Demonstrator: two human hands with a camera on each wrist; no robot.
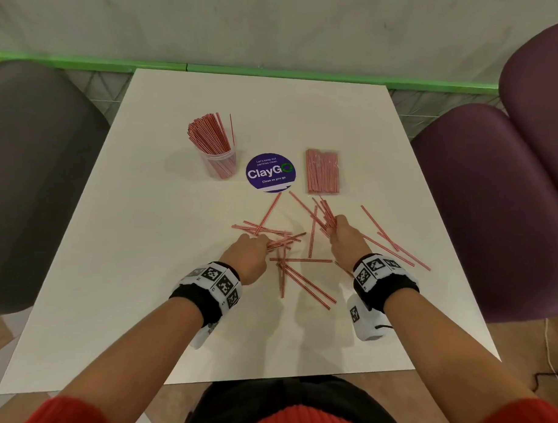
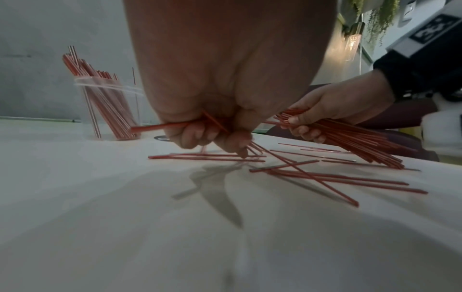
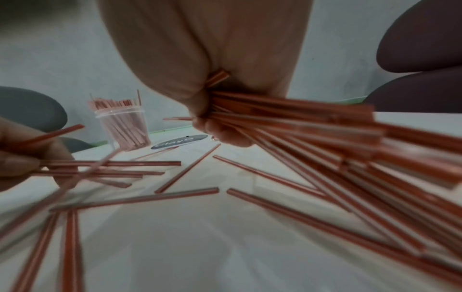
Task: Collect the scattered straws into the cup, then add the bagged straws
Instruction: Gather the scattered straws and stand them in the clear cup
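Several red-and-white striped straws (image 1: 302, 280) lie scattered across the white table (image 1: 146, 247) in front of me. My left hand (image 1: 250, 248) (image 2: 212, 136) grips a few straws near the pile's left side. My right hand (image 1: 342, 236) (image 3: 212, 126) holds a thick bundle of straws (image 3: 325, 142) fanned out low over the table. A clear plastic cup (image 1: 220, 164) (image 2: 112, 110) (image 3: 123, 130) full of upright straws stands at the back left. The bagged straws (image 1: 322, 172) lie flat at the back right.
A round purple ClayGo sticker (image 1: 270, 173) sits between the cup and the bag. Grey chairs (image 1: 33, 175) stand left of the table and purple chairs (image 1: 499, 203) right of it. A green strip (image 1: 266, 71) runs along the wall behind.
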